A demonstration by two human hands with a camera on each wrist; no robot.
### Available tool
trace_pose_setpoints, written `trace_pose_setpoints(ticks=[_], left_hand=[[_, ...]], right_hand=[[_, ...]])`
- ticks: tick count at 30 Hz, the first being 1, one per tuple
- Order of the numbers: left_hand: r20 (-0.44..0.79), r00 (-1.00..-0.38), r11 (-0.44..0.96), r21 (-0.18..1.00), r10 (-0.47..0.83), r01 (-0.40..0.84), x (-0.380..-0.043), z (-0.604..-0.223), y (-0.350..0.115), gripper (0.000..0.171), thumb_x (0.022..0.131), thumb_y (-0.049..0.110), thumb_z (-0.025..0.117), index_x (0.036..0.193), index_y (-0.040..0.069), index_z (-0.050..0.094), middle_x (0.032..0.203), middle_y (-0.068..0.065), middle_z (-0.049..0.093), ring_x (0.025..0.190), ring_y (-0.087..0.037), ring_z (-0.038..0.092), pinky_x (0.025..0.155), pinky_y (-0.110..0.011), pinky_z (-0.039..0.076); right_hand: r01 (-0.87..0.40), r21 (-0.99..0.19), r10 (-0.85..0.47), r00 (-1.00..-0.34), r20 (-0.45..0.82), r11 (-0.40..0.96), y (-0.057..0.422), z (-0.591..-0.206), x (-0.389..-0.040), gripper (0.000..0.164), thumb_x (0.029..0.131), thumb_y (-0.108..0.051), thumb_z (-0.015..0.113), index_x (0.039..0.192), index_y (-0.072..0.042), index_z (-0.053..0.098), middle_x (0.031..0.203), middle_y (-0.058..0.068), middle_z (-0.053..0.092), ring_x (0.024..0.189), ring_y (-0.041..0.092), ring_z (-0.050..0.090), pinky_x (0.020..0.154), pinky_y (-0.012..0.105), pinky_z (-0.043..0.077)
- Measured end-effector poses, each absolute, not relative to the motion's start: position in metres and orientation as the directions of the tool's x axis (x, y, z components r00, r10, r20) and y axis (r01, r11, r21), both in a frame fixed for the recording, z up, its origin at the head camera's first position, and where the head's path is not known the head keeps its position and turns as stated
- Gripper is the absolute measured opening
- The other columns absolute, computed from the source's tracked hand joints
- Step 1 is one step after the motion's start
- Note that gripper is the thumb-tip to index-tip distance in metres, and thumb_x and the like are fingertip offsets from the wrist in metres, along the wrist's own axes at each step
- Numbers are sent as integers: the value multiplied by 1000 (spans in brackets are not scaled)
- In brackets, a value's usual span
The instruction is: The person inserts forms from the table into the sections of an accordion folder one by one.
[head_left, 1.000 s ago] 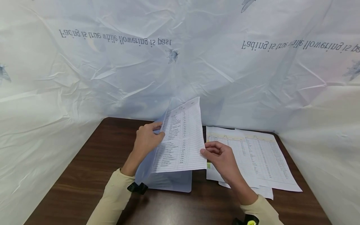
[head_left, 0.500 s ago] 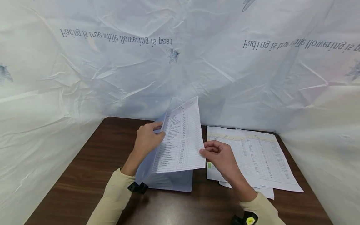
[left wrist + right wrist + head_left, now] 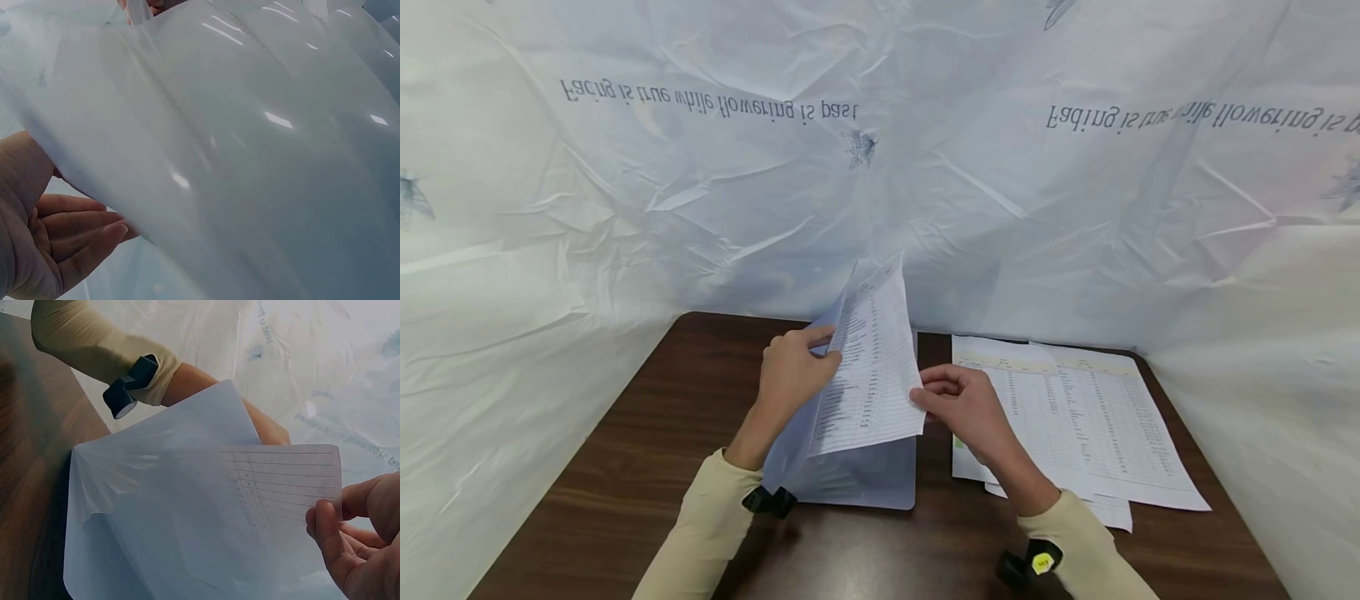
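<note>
My left hand (image 3: 796, 368) pinches the raised cover of a translucent bluish plastic folder (image 3: 857, 479) by its edge. In the left wrist view the cover (image 3: 250, 150) fills most of the picture, with the thumb and fingers at its rim. A printed sheet with table rows (image 3: 872, 367) stands tilted between the folder's cover and its lower side. My right hand (image 3: 962, 408) pinches that sheet by its right edge. The right wrist view has the sheet (image 3: 287, 478) partly behind the folder's clear plastic, its free end between the thumb and fingers (image 3: 328, 534).
Several printed sheets (image 3: 1120, 425) lie overlapping on the right of the dark wooden table (image 3: 625, 467). A wrinkled white plastic sheet with printed lettering (image 3: 775, 192) hangs behind and around the table.
My right hand has moved left with the printed sheet, which now sits further into the folder. The left hand and the raised cover have stayed nearly still.
</note>
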State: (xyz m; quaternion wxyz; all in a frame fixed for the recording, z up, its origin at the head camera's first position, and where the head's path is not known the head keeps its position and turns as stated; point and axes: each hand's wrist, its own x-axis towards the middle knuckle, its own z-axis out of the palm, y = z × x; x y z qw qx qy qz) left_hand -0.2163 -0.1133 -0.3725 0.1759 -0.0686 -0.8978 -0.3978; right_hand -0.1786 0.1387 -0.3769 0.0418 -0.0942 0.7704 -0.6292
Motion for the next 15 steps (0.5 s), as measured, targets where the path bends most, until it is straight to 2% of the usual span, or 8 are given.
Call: trace_pose_setpoints(ticks=[5,11,15], left_hand=[[382,-924,660,697,-11,280,-217,-374,-114,46,87,13,64,131,5,70,112,-17,76,34,-11,48,37,-26,23],[383,-923,646,709,-18,282,-219,-374,-113,47,84,12,63,131,5,70,109,-15,77,47,-8,62,37,-26,26],[378,-925,639,718,-27,275,-218,-373,-112,47,84,11,63,130,5,71,108,-15,77,47,-9,63,38,-27,29]], right_hand=[[-104,-973,-211,-976,60,206,133,-381,-184,27,89,-4,75,114,6,70,99,17,76,83,20,73,71,36,61],[-110,-975,-237,-969,62,193,127,-385,-189,27,89,-5,75,112,7,70,97,17,76,80,19,73,69,34,60],[-110,-977,-246,-967,62,185,122,-388,-189,26,89,-6,76,111,7,70,95,16,77,78,18,73,68,34,60]])
